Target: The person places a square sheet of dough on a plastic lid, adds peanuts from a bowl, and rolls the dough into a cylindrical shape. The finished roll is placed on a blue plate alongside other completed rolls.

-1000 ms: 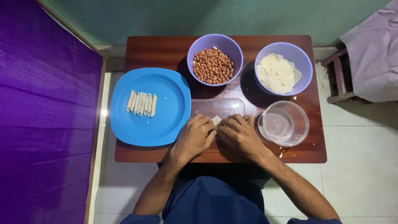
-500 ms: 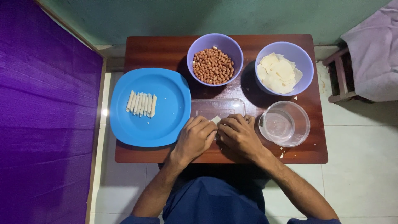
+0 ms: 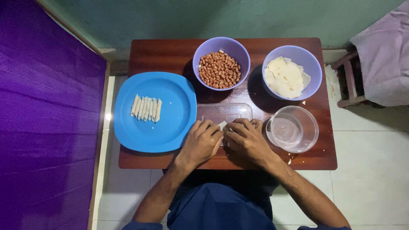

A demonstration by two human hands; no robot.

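My left hand (image 3: 201, 143) and my right hand (image 3: 246, 140) meet over a clear plastic lid (image 3: 223, 112) on the brown table (image 3: 149, 53). Both pinch a small pale wrapper piece (image 3: 222, 125) between their fingertips. A blue plate (image 3: 170, 123) to the left carries several rolled pale sticks (image 3: 146, 108) in a row. Behind the hands stands a purple bowl (image 3: 203, 52) full of peanuts (image 3: 220, 70). A second purple bowl (image 3: 307, 59) holds flat pale wrapper sheets (image 3: 284, 77). A clear glass bowl (image 3: 293, 129) with a little water stands right of my right hand.
A purple cloth (image 3: 47, 127) hangs along the left side. A stool with a pale cloth (image 3: 379, 59) stands at the right. White floor tiles (image 3: 370, 170) surround the table. Small crumbs (image 3: 289, 161) lie near the table's front right edge.
None apart from a slight shift of the fingers on the wrapper piece; the hands stay in the same place.
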